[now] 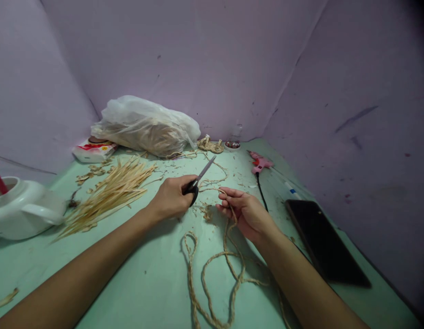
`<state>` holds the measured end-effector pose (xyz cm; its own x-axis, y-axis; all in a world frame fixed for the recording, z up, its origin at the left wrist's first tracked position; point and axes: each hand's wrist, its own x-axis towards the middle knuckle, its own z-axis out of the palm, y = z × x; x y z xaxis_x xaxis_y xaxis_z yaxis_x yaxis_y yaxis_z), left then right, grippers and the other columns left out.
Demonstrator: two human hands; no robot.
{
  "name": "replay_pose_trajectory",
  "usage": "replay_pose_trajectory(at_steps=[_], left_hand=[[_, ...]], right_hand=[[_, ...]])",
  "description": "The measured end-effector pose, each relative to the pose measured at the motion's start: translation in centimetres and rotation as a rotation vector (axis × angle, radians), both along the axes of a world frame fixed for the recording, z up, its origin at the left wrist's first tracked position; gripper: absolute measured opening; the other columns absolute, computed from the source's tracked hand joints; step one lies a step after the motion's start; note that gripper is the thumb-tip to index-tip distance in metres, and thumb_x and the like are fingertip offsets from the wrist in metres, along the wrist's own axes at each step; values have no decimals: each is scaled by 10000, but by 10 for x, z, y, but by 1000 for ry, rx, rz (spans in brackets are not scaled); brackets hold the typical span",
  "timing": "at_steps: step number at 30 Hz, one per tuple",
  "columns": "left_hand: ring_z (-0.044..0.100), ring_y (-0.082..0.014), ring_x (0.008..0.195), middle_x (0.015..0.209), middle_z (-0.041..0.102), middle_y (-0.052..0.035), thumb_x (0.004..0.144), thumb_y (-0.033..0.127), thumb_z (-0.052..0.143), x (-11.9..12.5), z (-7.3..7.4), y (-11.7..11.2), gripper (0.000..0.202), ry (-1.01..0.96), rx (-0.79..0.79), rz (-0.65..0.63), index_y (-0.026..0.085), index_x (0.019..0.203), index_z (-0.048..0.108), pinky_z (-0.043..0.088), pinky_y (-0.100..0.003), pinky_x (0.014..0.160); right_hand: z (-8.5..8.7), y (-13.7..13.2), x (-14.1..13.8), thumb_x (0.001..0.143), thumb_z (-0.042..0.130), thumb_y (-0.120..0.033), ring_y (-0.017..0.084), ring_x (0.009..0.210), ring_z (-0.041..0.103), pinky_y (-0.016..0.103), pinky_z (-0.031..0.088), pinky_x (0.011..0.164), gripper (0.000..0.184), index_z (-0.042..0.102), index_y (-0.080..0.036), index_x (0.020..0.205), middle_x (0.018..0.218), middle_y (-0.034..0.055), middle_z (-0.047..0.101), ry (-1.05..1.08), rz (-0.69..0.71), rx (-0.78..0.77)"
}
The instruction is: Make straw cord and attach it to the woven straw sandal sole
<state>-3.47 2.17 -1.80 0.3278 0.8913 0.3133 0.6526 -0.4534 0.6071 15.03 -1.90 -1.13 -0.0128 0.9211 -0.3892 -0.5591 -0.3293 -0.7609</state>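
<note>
My left hand point(173, 195) is closed around the black handles of a pair of scissors point(203, 173), whose blades point up and to the right. To its right, my right hand point(244, 211) pinches a twisted natural-fibre cord point(233, 214) between thumb and fingers. From that hand the cord falls in loose loops onto the green tabletop point(157, 278), and another stretch of it runs away toward the back. Small fibre scraps point(207, 212) lie between the two hands.
Dry straw-like strips point(112, 192) and a white pot point(27, 210) are on the left. A filled plastic bag point(146, 125), a box point(94, 151), a small woven piece point(210, 145) and a bead dish point(232, 145) stand at the back. Rightward lie a pink glue gun point(260, 162) and a phone point(326, 242).
</note>
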Motion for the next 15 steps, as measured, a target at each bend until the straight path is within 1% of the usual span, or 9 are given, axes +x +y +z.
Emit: replay_pose_trajectory(at_steps=[2, 4, 6, 7, 9, 10, 12, 13, 15], left_hand=[[601, -149, 693, 798, 677, -19, 697, 189, 511, -1, 1, 2, 379, -87, 6, 86, 173, 1061, 616, 448, -232, 621], [602, -155, 694, 799, 678, -26, 688, 200, 527, -1, 6, 0, 372, -107, 0, 116, 175, 1047, 622, 450, -236, 613], [596, -150, 664, 762, 677, -20, 677, 207, 540, 0, 11, -4, 323, -81, -45, 69, 189, 983, 645, 442, -231, 586], [587, -144, 633, 724, 671, -12, 672, 211, 548, 1, 12, -7, 290, -71, -82, 34, 193, 941, 654, 433, -227, 563], [557, -130, 561, 633, 641, 6, 663, 225, 569, 6, 13, -12, 239, -100, -170, -3, 189, 884, 654, 407, -219, 511], [542, -124, 533, 597, 622, 15, 657, 233, 584, 9, 12, -13, 237, -156, -213, 8, 183, 880, 646, 396, -216, 493], [533, -117, 512, 585, 607, 23, 635, 250, 622, 15, 10, -13, 293, -352, -295, 70, 169, 916, 616, 398, -215, 484], [539, -118, 513, 600, 613, 19, 616, 259, 645, 17, 9, -12, 341, -471, -342, 107, 162, 940, 599, 403, -216, 484], [563, -125, 520, 643, 636, 1, 561, 270, 695, 20, 10, -11, 444, -688, -455, 164, 150, 969, 568, 396, -213, 469]], right_hand=[[1, 0, -1, 670, 480, 76, 68, 465, 576, 187, 560, 547, 271, 652, -110, 768, 647, 22, 643, 9, 7, -6], [3, 0, -1, 657, 477, 71, 70, 468, 575, 183, 555, 538, 268, 645, -114, 754, 640, 19, 637, 11, 1, -9], [4, 0, -1, 643, 473, 61, 69, 469, 571, 172, 541, 514, 262, 639, -119, 734, 626, 14, 628, 2, -17, -17], [5, 1, 0, 635, 472, 56, 64, 462, 560, 156, 521, 479, 258, 638, -119, 728, 622, 12, 624, -9, -30, -19], [6, 1, 1, 620, 481, 39, 42, 427, 506, 107, 417, 362, 242, 639, -111, 725, 622, 13, 624, -36, -52, -13], [6, 1, 1, 614, 494, 26, 27, 404, 463, 91, 343, 312, 231, 643, -106, 731, 628, 12, 626, -48, -60, -5], [6, 0, 1, 602, 552, -10, 7, 373, 373, 88, 205, 265, 199, 651, -101, 748, 630, 4, 626, -71, -59, 10], [6, -1, 0, 591, 593, -30, 2, 367, 335, 92, 172, 264, 189, 655, -103, 754, 618, -6, 618, -82, -50, 17], [5, -2, -2, 562, 675, -69, -2, 367, 292, 102, 167, 277, 198, 661, -106, 757, 600, -20, 607, -114, -22, 31]])
